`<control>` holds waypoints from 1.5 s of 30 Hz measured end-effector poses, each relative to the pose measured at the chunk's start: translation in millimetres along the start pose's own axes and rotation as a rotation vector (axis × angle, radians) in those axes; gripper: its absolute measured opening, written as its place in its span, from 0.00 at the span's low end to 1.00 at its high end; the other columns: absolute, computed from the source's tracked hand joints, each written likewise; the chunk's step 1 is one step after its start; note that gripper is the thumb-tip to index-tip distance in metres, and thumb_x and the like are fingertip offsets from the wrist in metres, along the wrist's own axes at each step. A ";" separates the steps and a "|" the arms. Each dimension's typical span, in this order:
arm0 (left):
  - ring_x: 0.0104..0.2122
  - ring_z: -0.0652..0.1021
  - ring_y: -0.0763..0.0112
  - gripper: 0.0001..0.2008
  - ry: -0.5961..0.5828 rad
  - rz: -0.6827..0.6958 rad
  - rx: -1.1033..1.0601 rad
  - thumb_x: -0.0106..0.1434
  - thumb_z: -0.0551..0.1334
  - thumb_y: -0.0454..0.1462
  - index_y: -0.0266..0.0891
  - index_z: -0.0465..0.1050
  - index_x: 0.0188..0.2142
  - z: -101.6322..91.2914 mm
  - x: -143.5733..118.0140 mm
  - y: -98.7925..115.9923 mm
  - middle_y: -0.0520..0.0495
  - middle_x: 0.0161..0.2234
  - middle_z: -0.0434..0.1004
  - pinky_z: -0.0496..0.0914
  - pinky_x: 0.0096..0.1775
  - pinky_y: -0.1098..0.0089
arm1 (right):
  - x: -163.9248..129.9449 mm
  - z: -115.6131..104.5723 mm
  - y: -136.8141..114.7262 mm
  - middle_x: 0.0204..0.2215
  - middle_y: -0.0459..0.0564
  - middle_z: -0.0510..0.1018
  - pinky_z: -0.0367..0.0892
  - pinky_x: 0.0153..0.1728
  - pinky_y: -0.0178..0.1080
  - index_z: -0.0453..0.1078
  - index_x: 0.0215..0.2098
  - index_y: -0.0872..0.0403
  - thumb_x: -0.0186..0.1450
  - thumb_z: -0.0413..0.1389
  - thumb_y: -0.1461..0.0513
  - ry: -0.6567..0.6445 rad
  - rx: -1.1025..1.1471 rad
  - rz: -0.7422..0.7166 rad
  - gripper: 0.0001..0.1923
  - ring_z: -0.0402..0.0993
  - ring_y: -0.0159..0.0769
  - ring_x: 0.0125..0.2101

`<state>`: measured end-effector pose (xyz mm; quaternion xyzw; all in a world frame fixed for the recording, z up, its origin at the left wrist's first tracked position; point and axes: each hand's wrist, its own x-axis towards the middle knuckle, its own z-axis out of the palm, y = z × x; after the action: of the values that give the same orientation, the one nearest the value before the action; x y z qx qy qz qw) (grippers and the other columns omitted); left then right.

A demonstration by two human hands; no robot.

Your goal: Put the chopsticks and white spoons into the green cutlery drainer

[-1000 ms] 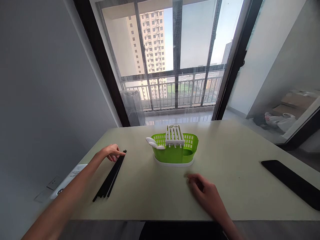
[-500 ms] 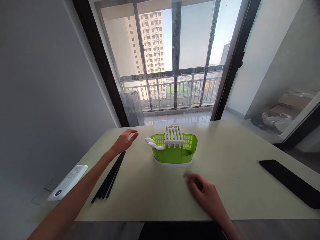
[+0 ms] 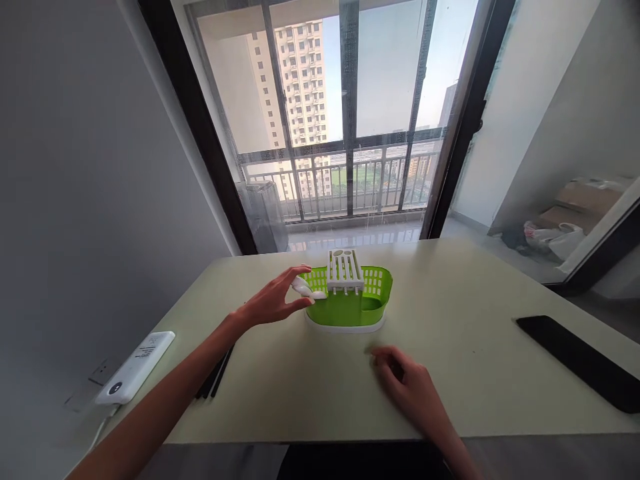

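Note:
A green basket (image 3: 345, 310) with a white base stands mid-table, and a white slotted rack (image 3: 345, 270) spans its top. White spoons (image 3: 303, 288) lean out over its left end, bowls showing and handles hidden inside. My left hand (image 3: 280, 293) is at that end with thumb and fingers spread on either side of the spoon bowls; it is not closed on them. My right hand (image 3: 407, 383) rests on the table in front of the basket, its fingers curled in, with nothing visible in them. Black chopsticks (image 3: 220, 377) lie partly hidden beneath my left forearm.
On the left edge of the table (image 3: 440, 320) lies a white power bank (image 3: 137, 367) with a cable. A long black flat object (image 3: 580, 363) lies at the right. Beyond the table's far edge are sliding glass doors and a balcony; cardboard boxes (image 3: 587, 200) stand at the right.
My left hand has moved right, from above the chopsticks to the spoons at the basket's left end. My right hand has stayed in place. The view has shifted slightly.

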<state>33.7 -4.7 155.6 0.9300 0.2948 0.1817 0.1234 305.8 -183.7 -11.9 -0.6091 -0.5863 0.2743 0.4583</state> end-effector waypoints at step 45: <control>0.29 0.80 0.68 0.21 0.000 0.048 -0.093 0.64 0.65 0.55 0.41 0.85 0.38 0.8 48.8 -6.6 0.46 0.36 0.86 0.68 0.31 0.70 | 0.5 -1.2 2.3 0.34 0.48 0.84 0.71 0.35 0.37 0.78 0.43 0.50 0.71 0.51 0.52 0.017 -0.002 -0.025 0.16 0.79 0.39 0.32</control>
<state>67.8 29.4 165.6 0.9301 0.2635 0.1980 0.1621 308.0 -183.2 -13.4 -0.6044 -0.5901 0.2629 0.4662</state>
